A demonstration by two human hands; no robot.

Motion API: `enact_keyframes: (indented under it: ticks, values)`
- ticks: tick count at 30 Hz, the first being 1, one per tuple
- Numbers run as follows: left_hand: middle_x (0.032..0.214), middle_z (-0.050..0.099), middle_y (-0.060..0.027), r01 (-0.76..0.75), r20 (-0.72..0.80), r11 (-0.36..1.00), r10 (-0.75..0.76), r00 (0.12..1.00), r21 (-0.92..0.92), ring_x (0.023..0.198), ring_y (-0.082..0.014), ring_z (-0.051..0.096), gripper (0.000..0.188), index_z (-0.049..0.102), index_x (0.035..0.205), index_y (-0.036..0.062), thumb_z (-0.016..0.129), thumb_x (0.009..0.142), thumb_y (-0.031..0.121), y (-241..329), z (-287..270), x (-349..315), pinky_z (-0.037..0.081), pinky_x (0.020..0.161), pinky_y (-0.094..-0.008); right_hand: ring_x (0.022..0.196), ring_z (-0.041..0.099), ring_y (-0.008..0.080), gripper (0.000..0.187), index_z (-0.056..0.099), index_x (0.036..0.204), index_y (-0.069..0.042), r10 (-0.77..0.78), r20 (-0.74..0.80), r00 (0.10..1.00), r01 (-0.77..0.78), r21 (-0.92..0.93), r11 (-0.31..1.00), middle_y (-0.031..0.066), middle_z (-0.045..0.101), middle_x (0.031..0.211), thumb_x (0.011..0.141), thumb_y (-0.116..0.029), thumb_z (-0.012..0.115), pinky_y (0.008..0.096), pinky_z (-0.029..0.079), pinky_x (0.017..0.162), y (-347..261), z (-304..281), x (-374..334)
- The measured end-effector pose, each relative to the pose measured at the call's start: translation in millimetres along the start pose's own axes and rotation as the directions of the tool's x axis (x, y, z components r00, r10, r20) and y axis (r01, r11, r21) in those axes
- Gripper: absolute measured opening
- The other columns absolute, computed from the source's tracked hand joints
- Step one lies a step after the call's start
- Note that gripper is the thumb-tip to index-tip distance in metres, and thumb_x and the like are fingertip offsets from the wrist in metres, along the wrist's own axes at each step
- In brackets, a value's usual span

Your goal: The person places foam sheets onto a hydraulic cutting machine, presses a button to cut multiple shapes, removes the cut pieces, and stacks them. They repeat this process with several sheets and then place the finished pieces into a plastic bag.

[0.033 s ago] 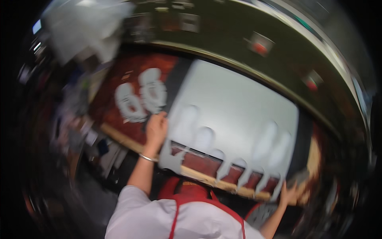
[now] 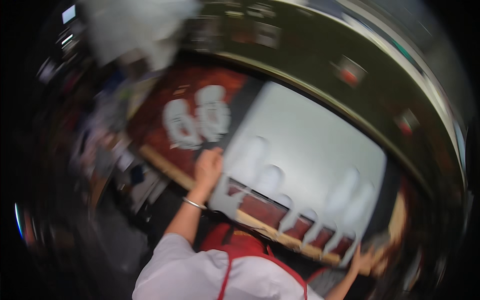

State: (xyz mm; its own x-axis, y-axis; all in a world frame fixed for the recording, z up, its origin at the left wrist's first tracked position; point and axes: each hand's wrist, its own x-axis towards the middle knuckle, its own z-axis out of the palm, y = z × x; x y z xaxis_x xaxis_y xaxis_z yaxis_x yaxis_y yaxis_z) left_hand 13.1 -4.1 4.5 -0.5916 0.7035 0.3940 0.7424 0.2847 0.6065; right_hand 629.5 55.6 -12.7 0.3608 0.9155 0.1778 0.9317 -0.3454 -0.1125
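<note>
A pale grey sheet [image 2: 310, 130] lies slanted over a dark mat, with sole-shaped openings cut along its near edge. Several white sole-shaped areas [image 2: 272, 177] show on its nearer part, blurred. My left hand [image 2: 208, 167] is at the sheet's left edge, fingers curled in and closed on it; a bangle circles that wrist. At the near right corner of the sheet is my right hand [image 2: 364, 261], thumb beside the edge and fingers apart. Left of the sheet, white cut-out sole-shaped pieces [image 2: 212, 112] lie in two groups on the red tabletop [image 2: 150, 117].
Black mat strips [image 2: 245, 110] show beside the sheet. A pale wooden edge [image 2: 165, 167] runs along the table's near side. Behind stands a dark green panel [image 2: 300, 55] with small red-and-white items [image 2: 350, 72]. A whitish translucent sheet [image 2: 135, 30] hangs at the far left.
The whole view has shifted, so the table and sheet appear farther right and slightly lower. Both hands keep about the same places at the sheet's edges.
</note>
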Motion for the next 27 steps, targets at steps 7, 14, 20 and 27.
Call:
enact_keyframes:
  ticks: [7, 14, 20, 27]
  values:
    - [0.093, 0.060, -0.0102, -0.006, -0.029, 0.989, 0.011, 1.000, 0.146, 0.084, -0.0288, 0.061, 0.019, 0.064, 0.100, 0.0043, 0.061, 0.081, 0.008, -14.7, -74.8, -90.2, 0.051, 0.074, -0.0379, 0.117, 0.048, 0.0365, 0.070, 0.051, 0.127, 0.003, -0.369, -0.326, 0.871, 0.485, 0.445, 0.753, 0.0257, 0.050, 0.127, 0.076, -0.041, 0.072, 0.0452, 0.038, 0.100, -146.7, 49.3, -20.6]
    - [0.094, 0.057, -0.0093, 0.056, -0.024, 0.973, -0.052, 0.998, 0.225, 0.084, -0.0276, 0.060, 0.018, 0.064, 0.097, 0.0061, 0.065, 0.080, 0.012, -38.5, -119.7, -140.3, 0.050, 0.073, -0.0378, 0.115, 0.049, 0.0340, 0.070, 0.049, 0.129, 0.002, -0.579, -0.263, 0.772, 0.528, 0.772, 0.354, 0.0225, 0.050, 0.127, 0.076, -0.039, 0.069, 0.0427, 0.039, 0.099, -278.5, 0.2, -97.4]
    - [0.089, 0.055, -0.0084, -0.020, 0.124, 0.981, -0.005, 0.992, 0.192, 0.081, -0.0277, 0.060, 0.017, 0.063, 0.097, 0.0080, 0.064, 0.082, 0.015, -83.9, -136.2, -164.8, 0.049, 0.070, -0.0396, 0.114, 0.050, 0.0320, 0.069, 0.047, 0.131, 0.001, -0.651, -0.190, 0.735, 0.372, 0.916, 0.152, 0.0197, 0.050, 0.126, 0.076, -0.037, 0.067, 0.0405, 0.039, 0.098, -327.8, -29.7, -172.3]
    - [0.088, 0.058, -0.0086, -0.075, 0.147, 0.990, 0.057, 0.987, 0.119, 0.081, -0.0276, 0.061, 0.018, 0.063, 0.099, 0.0083, 0.062, 0.086, 0.020, -195.6, -222.9, -195.9, 0.049, 0.070, -0.0395, 0.112, 0.051, 0.0296, 0.069, 0.044, 0.132, 0.000, -0.614, -0.111, 0.782, 0.130, 0.991, -0.015, 0.0164, 0.050, 0.126, 0.076, -0.035, 0.064, 0.0379, 0.039, 0.097, -372.1, -71.0, -288.1]
